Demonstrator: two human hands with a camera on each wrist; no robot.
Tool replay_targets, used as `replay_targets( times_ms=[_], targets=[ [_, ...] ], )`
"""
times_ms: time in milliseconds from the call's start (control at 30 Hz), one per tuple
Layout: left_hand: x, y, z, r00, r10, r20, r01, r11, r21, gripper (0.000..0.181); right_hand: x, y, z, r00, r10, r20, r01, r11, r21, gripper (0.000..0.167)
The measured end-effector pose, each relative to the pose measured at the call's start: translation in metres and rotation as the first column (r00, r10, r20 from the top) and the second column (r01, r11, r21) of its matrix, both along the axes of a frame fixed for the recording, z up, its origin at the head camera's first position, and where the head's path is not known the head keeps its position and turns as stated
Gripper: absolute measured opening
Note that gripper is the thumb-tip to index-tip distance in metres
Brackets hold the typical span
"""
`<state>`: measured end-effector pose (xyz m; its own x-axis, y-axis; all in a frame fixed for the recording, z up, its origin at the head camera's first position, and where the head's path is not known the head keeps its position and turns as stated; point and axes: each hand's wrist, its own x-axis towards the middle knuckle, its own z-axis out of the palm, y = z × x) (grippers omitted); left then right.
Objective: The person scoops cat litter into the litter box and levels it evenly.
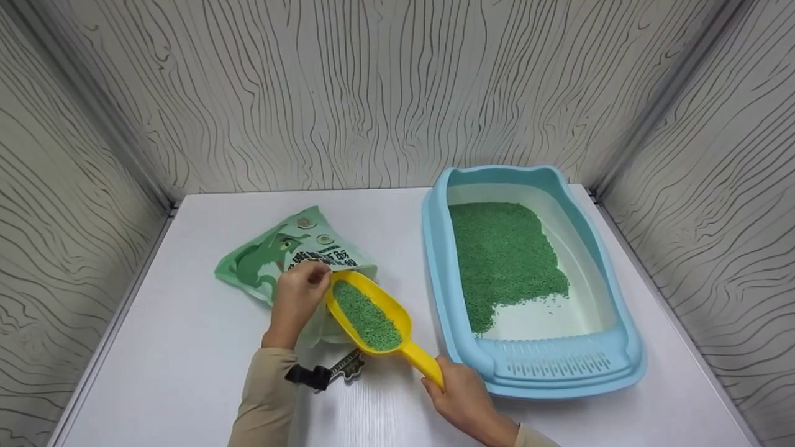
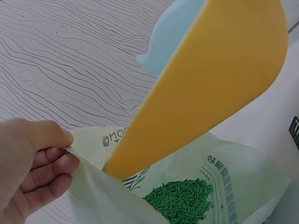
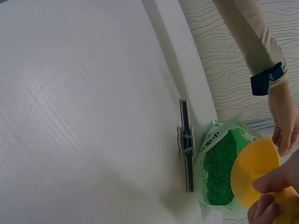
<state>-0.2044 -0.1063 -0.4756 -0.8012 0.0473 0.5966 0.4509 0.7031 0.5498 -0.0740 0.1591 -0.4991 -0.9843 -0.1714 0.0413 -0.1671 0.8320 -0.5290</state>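
My left hand (image 1: 299,295) pinches the mouth of a light green bag (image 1: 348,248) between thumb and fingers. In the left wrist view, green pellets (image 2: 182,200) lie inside the bag. My right hand (image 1: 463,394) grips the handle of a yellow scoop (image 1: 397,310). Green pellets (image 1: 369,323) fill much of the scoop's bowl, and its tip is at the bag's mouth beside my left hand. From the left wrist, the scoop's underside (image 2: 205,84) hides part of the bag's opening.
On the right stands a blue litter tray (image 1: 438,267) with a slotted front ledge (image 1: 559,364). Green pellets (image 1: 503,254) cover much of its white floor. A dark, slim clip (image 3: 187,144) lies on the white table (image 1: 168,347) near the bag. Patterned panels (image 1: 341,93) enclose the table.
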Motion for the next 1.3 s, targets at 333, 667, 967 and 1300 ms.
replay_targets(
  times_ms=[333, 667, 967, 1300],
  targets=[
    [-0.001, 0.000, -0.001, 1.000, 0.007, -0.006, -0.007, 1.000, -0.010, 0.005, 0.003, 0.011, 0.008, 1.000, -0.011, -0.027, 0.011, 1.000, 0.011, 0.020],
    [0.000, 0.000, 0.000, 1.000, 0.014, 0.021, -0.014, 1.000, -0.010, 0.004, 0.002, 0.023, 0.015, 0.996, -0.019, -0.084, 0.020, 1.000, 0.017, 0.020],
    [0.001, 0.000, 0.002, 0.999, 0.007, 0.034, -0.007, 1.000, -0.012, 0.005, 0.001, 0.027, 0.019, 0.992, -0.010, -0.124, 0.012, 1.000, 0.018, 0.021],
    [0.001, 0.000, 0.002, 0.999, 0.009, 0.039, -0.009, 1.000, 0.000, 0.003, -0.003, 0.036, 0.030, 0.991, -0.001, -0.132, 0.003, 1.000, 0.016, 0.022]
  ],
)
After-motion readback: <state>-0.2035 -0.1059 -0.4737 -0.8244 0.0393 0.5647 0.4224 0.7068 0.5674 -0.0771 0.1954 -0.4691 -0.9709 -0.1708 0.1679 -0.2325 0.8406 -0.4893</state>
